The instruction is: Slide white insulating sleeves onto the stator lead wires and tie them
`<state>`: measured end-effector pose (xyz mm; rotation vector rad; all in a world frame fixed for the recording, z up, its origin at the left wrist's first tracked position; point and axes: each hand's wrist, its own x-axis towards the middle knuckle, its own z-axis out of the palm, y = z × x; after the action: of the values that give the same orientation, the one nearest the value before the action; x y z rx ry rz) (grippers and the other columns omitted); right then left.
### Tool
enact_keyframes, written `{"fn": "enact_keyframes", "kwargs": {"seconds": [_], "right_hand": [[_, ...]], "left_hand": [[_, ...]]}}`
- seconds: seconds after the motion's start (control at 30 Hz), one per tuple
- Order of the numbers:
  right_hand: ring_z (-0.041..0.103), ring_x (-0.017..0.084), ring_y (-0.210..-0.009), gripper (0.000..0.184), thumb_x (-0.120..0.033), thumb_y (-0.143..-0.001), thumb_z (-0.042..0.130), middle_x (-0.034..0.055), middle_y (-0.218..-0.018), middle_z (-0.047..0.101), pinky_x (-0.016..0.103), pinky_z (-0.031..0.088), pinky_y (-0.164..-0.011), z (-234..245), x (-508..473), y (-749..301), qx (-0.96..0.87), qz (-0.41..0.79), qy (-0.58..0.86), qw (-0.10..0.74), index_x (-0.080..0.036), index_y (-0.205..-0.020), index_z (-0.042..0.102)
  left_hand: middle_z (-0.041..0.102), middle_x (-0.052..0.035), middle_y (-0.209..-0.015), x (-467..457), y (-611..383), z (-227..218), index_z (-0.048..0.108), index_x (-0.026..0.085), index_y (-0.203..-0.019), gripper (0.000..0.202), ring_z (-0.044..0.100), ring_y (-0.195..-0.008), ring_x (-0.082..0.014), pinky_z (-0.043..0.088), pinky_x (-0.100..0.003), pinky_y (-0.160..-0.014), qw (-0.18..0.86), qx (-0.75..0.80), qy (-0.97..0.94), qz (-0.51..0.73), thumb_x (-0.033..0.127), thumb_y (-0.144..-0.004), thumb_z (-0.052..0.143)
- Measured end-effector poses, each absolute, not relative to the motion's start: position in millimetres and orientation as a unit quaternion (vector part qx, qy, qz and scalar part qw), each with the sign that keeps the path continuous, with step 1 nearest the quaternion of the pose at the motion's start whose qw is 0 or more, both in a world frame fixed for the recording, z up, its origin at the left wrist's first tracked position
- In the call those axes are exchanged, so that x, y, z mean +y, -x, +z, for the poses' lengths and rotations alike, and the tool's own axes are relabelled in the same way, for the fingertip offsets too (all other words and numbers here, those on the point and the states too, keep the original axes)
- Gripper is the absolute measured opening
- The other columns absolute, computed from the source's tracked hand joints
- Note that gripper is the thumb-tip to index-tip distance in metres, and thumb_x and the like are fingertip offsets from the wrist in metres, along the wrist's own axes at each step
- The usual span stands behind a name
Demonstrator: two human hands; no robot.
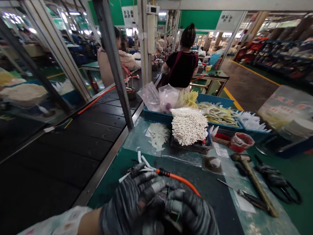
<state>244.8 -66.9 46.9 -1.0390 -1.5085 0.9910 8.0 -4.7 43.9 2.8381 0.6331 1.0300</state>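
Observation:
My left hand [128, 201], in a grey striped glove, is curled with its fingertips turned toward the right hand. My right hand [196, 216], in a matching glove, bends its fingers inward close beside it. Thin wires [168, 190] show in the gap between the hands; what the fingertips pinch is hidden and blurred. Just beyond the fingers lies an orange cable [184, 180] with a black collar [163, 172]. White-sleeved leads [145, 162] fan out from its left end, partly behind my left fingers. A dark mat [234, 224] lies under the work.
A hammer [258, 185], pliers [251, 198] and a black cord [279, 180] lie at right. Ahead, a bag of small white pieces [188, 127] stands before a blue bin [219, 100] and a red cup [241, 141]. A conveyor [86, 139] and metal frame post [114, 56] run along the left. People work beyond.

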Motion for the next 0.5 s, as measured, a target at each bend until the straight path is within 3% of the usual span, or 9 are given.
{"fn": "enact_keyframes", "kwargs": {"seconds": [0.07, 0.13, 0.2, 0.33, 0.43, 0.5], "right_hand": [[0.085, 0.023, -0.083, 0.014, -0.030, -0.099, 0.076, 0.0018, -0.098, 0.088, 0.031, 0.073, -0.074, 41.8, -65.4, -240.5, -0.638, 0.352, 0.435, 0.529, -0.033, -0.106, 0.087], [0.085, 0.024, -0.083, 0.017, -0.026, -0.091, 0.084, 0.0005, -0.098, 0.088, 0.034, 0.074, -0.076, 38.6, -60.2, -234.0, -0.647, 0.266, 0.431, 0.569, -0.034, -0.107, 0.086], [0.084, 0.023, -0.082, 0.020, -0.024, -0.084, 0.092, -0.0009, -0.096, 0.087, 0.034, 0.073, -0.077, 37.2, -52.3, -226.2, -0.599, 0.224, 0.445, 0.627, -0.033, -0.101, 0.085], [0.081, 0.022, -0.086, 0.010, -0.037, -0.097, 0.081, 0.0019, -0.096, 0.084, 0.037, 0.071, -0.081, 35.0, -35.6, -211.4, -0.473, 0.278, 0.506, 0.666, -0.028, -0.095, 0.076], [0.079, 0.027, -0.098, 0.019, -0.044, -0.107, 0.064, 0.0078, -0.107, 0.082, 0.047, 0.068, -0.091, 30.9, -25.5, -201.8, -0.458, 0.294, 0.530, 0.651, -0.029, -0.110, 0.074], [0.076, 0.030, -0.104, 0.029, -0.051, -0.110, 0.056, 0.0093, -0.110, 0.080, 0.053, 0.065, -0.100, 25.2, -19.9, -193.6, -0.460, 0.312, 0.532, 0.639, -0.028, -0.115, 0.073]], "left_hand": [[0.079, -0.0119, -0.135, -8.6, -14.2, 39.4, 0.052, 0.017, -0.157, 0.059, 0.072, -0.133, -0.0274, 0.047, -0.048, -0.129, -0.017, 0.206, -0.915, 0.347, 0.051, -0.109, 0.055], [0.082, -0.0093, -0.129, -8.4, -22.2, 32.3, 0.056, 0.016, -0.153, 0.043, 0.074, -0.129, -0.0220, 0.054, -0.040, -0.123, -0.051, 0.237, -0.899, 0.365, 0.031, -0.113, 0.052], [0.083, -0.0098, -0.127, -7.0, -27.7, 22.9, 0.056, 0.015, -0.152, 0.041, 0.075, -0.128, -0.0201, 0.058, -0.036, -0.117, -0.071, 0.259, -0.887, 0.375, 0.020, -0.112, 0.050], [0.072, -0.0167, -0.148, -7.2, -17.1, 11.8, 0.055, 0.018, -0.156, 0.048, 0.065, -0.145, -0.0279, 0.057, -0.048, -0.120, -0.083, 0.245, -0.909, 0.328, 0.019, -0.108, 0.057], [0.050, -0.0233, -0.170, -1.9, 7.8, 26.0, 0.057, 0.022, -0.155, 0.049, 0.045, -0.162, -0.0386, 0.048, -0.064, -0.125, 0.024, 0.174, -0.937, 0.302, 0.043, -0.110, 0.058], [0.048, -0.0219, -0.172, 8.3, 22.6, 43.0, 0.060, 0.025, -0.150, 0.061, 0.042, -0.164, -0.0397, 0.045, -0.066, -0.128, 0.138, 0.148, -0.922, 0.331, 0.068, -0.109, 0.047]]}}
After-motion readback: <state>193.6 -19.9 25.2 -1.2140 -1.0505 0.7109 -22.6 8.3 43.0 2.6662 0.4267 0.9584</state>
